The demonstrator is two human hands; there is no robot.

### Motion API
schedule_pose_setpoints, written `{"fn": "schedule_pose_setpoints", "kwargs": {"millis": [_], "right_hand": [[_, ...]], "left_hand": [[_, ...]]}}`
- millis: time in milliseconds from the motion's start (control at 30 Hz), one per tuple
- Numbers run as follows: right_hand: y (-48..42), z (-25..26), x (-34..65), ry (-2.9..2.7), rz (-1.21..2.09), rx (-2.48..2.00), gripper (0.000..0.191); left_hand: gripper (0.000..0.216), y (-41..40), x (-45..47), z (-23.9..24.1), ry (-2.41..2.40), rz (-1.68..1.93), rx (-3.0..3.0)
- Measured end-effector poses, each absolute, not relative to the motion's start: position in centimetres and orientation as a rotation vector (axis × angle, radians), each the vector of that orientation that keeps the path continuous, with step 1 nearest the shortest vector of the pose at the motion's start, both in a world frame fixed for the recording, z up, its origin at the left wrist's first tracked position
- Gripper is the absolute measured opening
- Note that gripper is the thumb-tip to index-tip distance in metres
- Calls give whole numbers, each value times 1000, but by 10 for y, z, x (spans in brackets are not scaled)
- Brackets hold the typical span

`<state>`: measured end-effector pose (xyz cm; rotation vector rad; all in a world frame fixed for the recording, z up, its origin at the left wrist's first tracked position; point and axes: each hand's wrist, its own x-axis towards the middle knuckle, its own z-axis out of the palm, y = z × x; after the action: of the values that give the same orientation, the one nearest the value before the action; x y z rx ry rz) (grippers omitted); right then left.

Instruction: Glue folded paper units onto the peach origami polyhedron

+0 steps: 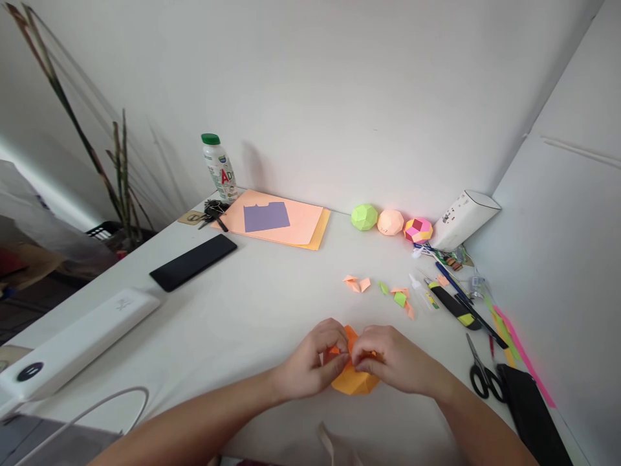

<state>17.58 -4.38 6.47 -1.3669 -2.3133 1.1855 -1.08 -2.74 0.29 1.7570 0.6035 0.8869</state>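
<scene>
An orange faceted paper shape is between my two hands near the front of the table. My left hand pinches its upper left part, thumb and fingertips closed. From the other side my right hand grips its upper right part, with curled fingers meeting close to the left fingertips. The exact spot of contact is partly hidden by the fingers. Just beyond lie folded paper scraps, peach ones and a green one. A small clear glue bottle lies to their right.
Three faceted paper balls, green, peach and pink-yellow, line the wall. At right lie a utility knife, scissors and a black case. Paper sheets, a bottle, a black slab and a white device occupy the left.
</scene>
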Motion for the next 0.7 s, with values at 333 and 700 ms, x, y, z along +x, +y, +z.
{"fn": "schedule_pose_setpoints", "kwargs": {"millis": [333,700], "right_hand": [[-43,63,178,-2303,1199,-1353,19],[-43,61,178,-2254,1239,-1292,19]], "left_hand": [[12,-28,-13,2,596,832,1750],[17,-21,-15,9,604,650,1850]]}}
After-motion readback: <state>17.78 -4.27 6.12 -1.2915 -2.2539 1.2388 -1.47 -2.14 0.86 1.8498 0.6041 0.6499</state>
